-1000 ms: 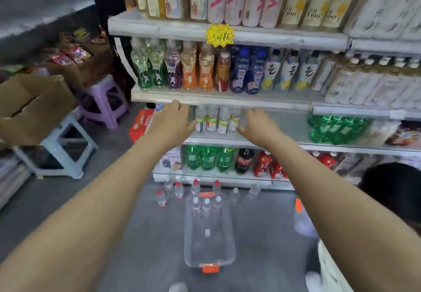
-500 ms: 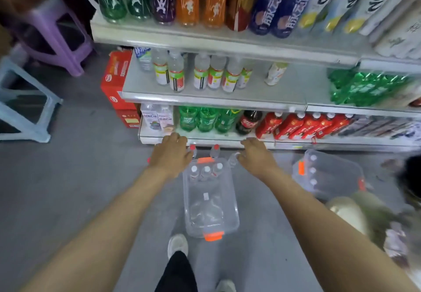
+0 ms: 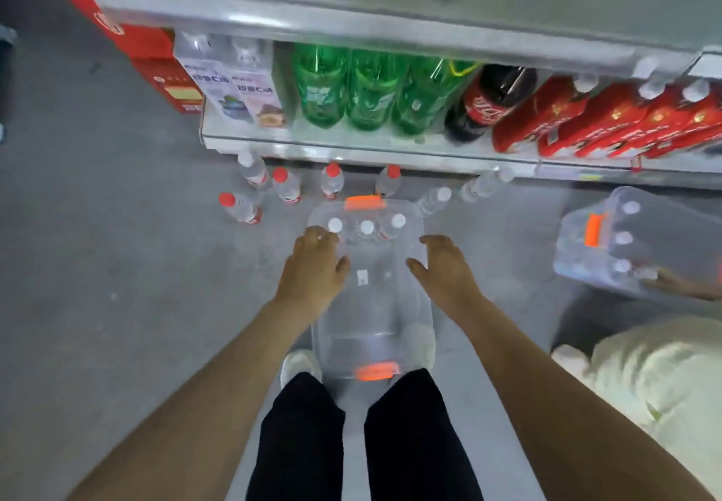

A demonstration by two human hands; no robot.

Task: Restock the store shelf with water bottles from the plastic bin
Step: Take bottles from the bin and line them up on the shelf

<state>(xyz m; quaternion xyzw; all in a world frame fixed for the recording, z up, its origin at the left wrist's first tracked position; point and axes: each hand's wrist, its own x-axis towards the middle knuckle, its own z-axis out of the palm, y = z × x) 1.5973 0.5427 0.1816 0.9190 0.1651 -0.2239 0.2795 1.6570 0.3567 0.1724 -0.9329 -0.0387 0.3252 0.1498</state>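
1. Standing loose on the floor at far left, red-capped bottles (image 3: 287,186) line the foot of the bottom shelf (image 3: 351,147), well clear of both hands.
2. Next comes the left hand (image 3: 314,268), spread open and holding nothing, hovering over the left wall of the clear plastic bin (image 3: 371,340); its fingertips (image 3: 322,233) sit just beside the nearest cap.
3. Three white-capped water bottles (image 3: 367,227) stand upright in a row across the bin's far end, by the orange latch (image 3: 365,202). They lie straight ahead of the hands, long axes vertical, caps up.
4. Over the bin's right wall, the right hand (image 3: 443,270) is also open and empty, slightly further from the caps; the left looks better placed to grip first.
5. At far right, a second bin (image 3: 640,243) holds more bottles, steadied by another person's hand (image 3: 683,285).
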